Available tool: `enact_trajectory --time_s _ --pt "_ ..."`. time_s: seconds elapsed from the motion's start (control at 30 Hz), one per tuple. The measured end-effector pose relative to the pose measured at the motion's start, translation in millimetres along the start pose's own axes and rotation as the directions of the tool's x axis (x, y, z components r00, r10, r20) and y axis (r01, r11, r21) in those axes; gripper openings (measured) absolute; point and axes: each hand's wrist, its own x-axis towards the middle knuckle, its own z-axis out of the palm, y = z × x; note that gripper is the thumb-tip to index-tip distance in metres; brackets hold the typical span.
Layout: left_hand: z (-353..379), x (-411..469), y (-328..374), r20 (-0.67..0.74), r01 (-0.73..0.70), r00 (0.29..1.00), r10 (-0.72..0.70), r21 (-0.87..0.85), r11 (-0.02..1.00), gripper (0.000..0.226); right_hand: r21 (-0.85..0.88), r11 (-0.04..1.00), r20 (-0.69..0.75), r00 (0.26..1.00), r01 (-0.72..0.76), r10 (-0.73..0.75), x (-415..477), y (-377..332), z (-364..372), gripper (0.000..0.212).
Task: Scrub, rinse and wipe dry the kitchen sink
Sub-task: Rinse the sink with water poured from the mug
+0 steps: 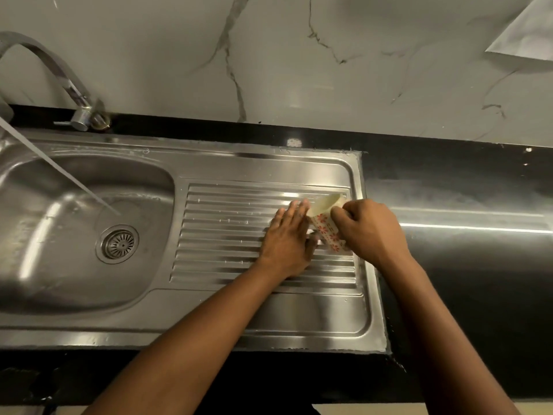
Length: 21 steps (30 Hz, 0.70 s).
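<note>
Head view, 1 moment, sink area seen from above.

- Sink: steel, 1 basin at left of frame, wet sheen, strainer at lower centre of the basin.
- Drainboard: ribbed, centre of frame, droplets on the ribs.
- Tap: upper left, with a water stream that ran slantwise into the basin.
- Cloth: pale, red flower print, lay on the right end of the drainboard, between the 2 hands, partly folded.
- Left hand: fingers straight and together, laid flat on the ribs, its edge touching the cloth; it gripped nothing.
- Right hand: fingers curled, pinching the cloth's right side.
- Desk: black, glossy, ran right of the sink.
- Wall: veined marble, top of frame.

Step, as judged: cloth was being folded or gathered for the wipe-dry stage, starting at the drainboard. Rinsing looked unfinished, since water was running.

Next move, as judged: called for a firm pad of cloth, strokes along the ribs toward the basin, and the tap shut before the basin was dried.
</note>
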Motion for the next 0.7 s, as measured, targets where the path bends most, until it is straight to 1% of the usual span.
enact_trajectory --time_s 0.03,0.1,0.17,0.27,0.33,0.4,0.43,0.47,0.57,0.63,0.7 --pt "-2 -3 -6 -0.020 0.050 0.999 -0.050 -0.021 0.999 0.072 -0.009 1.000 0.008 1.000 0.025 -0.025 2 -3 1 0.046" --pt "-6 -12 -21 -0.045 0.151 0.987 -0.152 -0.025 0.988 0.072 0.043 0.998 0.059 0.997 0.039 -0.042 3 -7 2 0.049" --pt "-11 -26 -41 -0.060 0.255 0.965 -0.255 -0.004 0.967 0.074 0.170 0.985 0.117 0.992 0.017 -0.037 2 -7 0 0.048" --pt "-18 -48 -68 -0.074 0.410 0.910 -0.407 0.023 0.912 0.075 0.394 0.917 0.179 0.984 -0.071 0.000 -2 2 -6 0.038" --pt "-20 -51 -70 -0.060 0.451 0.892 -0.449 0.036 0.892 0.078 0.480 0.868 0.184 0.982 -0.128 0.043 -4 10 -11 0.035" --pt "-23 -42 -61 -0.023 0.472 0.881 -0.472 0.002 0.881 0.082 0.499 0.851 0.158 0.983 -0.163 0.095 -3 18 -16 0.033" --pt "-23 -34 -55 -0.008 0.460 0.888 -0.460 -0.017 0.888 0.083 0.482 0.861 0.131 0.985 -0.164 0.115 -1 22 -18 0.033" --pt "-23 -25 -46 -0.001 0.419 0.908 -0.419 -0.024 0.908 0.081 0.442 0.883 0.104 0.987 -0.159 0.126 0 24 -21 0.033" --pt "-16 4 -21 0.023 0.184 0.983 -0.184 0.012 0.983 0.077 0.263 0.956 0.045 0.991 -0.133 0.125 9 28 -23 0.037" --pt "-11 21 -7 0.058 0.053 0.997 -0.056 0.041 0.998 0.077 0.118 0.986 0.009 0.993 -0.116 0.115 16 24 -22 0.043" --pt "-8 32 1 0.069 -0.001 0.998 -0.004 0.064 0.998 0.076 -0.005 0.996 -0.034 0.995 -0.089 0.089 22 14 -19 0.047"
